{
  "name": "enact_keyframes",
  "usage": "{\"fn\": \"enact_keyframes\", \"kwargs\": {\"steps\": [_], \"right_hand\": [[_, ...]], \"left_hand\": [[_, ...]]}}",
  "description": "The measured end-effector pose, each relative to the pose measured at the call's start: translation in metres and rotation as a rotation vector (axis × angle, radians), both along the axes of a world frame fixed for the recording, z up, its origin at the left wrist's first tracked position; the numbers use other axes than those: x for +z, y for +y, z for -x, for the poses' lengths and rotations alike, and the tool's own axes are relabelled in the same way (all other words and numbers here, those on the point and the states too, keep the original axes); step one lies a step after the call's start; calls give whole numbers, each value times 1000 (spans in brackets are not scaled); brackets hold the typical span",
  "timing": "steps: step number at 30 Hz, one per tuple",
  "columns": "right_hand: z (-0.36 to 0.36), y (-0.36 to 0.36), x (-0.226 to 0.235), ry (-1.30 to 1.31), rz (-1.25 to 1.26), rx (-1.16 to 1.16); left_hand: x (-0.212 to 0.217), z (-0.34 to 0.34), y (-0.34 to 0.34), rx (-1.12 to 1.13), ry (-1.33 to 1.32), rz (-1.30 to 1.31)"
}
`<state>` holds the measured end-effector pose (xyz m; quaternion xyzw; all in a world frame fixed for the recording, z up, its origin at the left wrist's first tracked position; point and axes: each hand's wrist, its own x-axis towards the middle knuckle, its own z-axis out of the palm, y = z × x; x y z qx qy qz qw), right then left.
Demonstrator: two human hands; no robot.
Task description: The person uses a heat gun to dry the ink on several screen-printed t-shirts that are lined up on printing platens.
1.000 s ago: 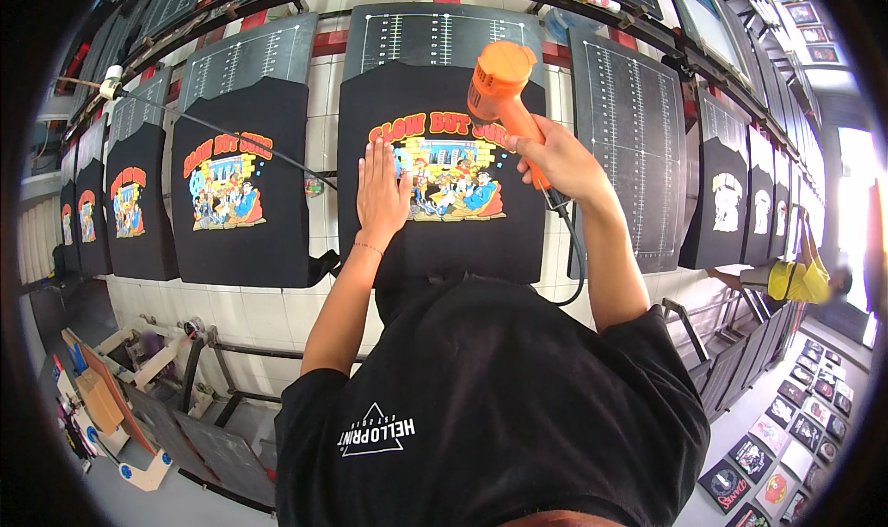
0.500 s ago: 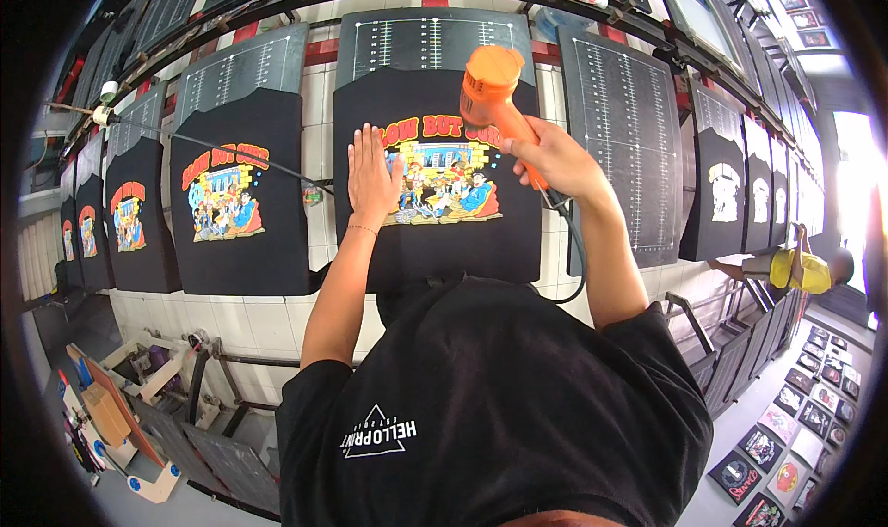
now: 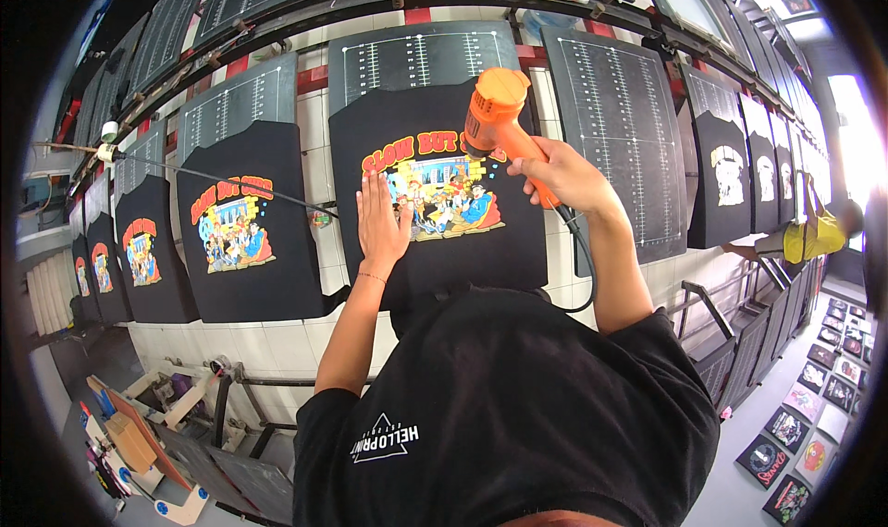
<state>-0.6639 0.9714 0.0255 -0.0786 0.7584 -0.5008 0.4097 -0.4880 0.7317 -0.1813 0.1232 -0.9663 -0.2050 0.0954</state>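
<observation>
Pressing our left hand (image 3: 382, 224) flat, fingers spread, we pin the black printed shirt (image 3: 435, 203) to its board at frame centre so the print lies smooth. Our right hand (image 3: 561, 177) wraps tight around the orange heat gun (image 3: 498, 125), nozzle angled down over the colourful print.

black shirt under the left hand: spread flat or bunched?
Spread flat. The black shirt lies smooth over its board, colourful print fully showing, left hand pressed open on it. The right hand points an orange heat gun at it.
</observation>
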Motion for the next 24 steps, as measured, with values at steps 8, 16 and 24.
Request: {"fn": "enact_keyframes", "kwargs": {"steps": [8, 16, 24], "right_hand": [[0, 10, -2, -18, -76, 14], [-7, 11, 6, 9, -68, -42], [-12, 15, 1, 59, -73, -68]], "left_hand": [[-5, 49, -32, 18, 15, 81], [-6, 51, -30, 5, -6, 85], [5, 40, -22, 64, 166, -190]]}}
